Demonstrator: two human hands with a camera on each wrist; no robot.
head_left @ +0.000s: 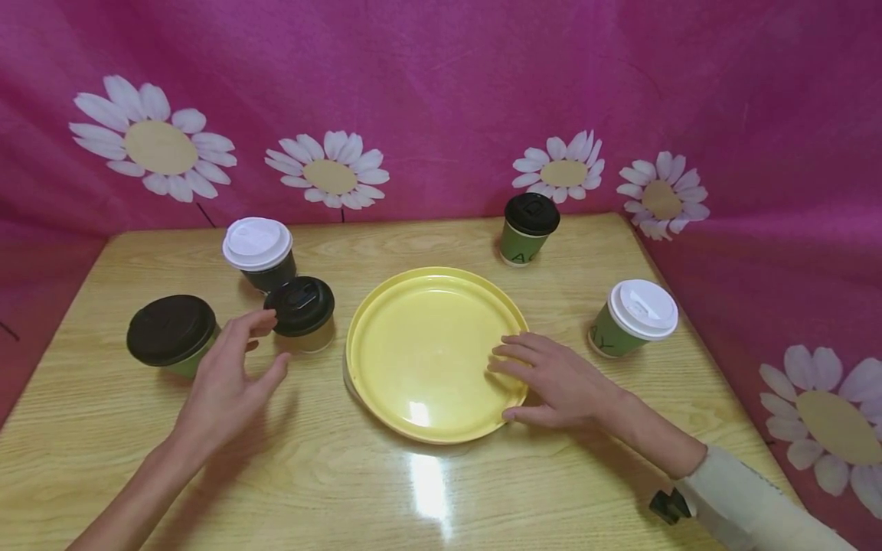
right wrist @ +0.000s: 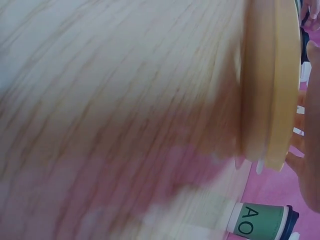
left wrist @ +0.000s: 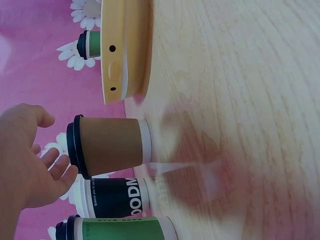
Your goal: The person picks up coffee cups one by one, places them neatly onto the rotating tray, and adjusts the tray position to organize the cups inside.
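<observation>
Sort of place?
Probably a staged tabletop filming spot, not a working café: daisy-print pink cloth screens a wood-grain table, where lidded paper coffee cups flank a round yellow tray.

White glare on yellow tray point(head_left: 427, 352) and glossy tabletop point(head_left: 510, 493)

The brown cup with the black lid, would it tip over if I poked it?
The brown cup might tip if poked up high, since it narrows downward. It looks papery, so squeezing could dent it. The black lid hides whether it's full, so I can't judge its weight.
</observation>
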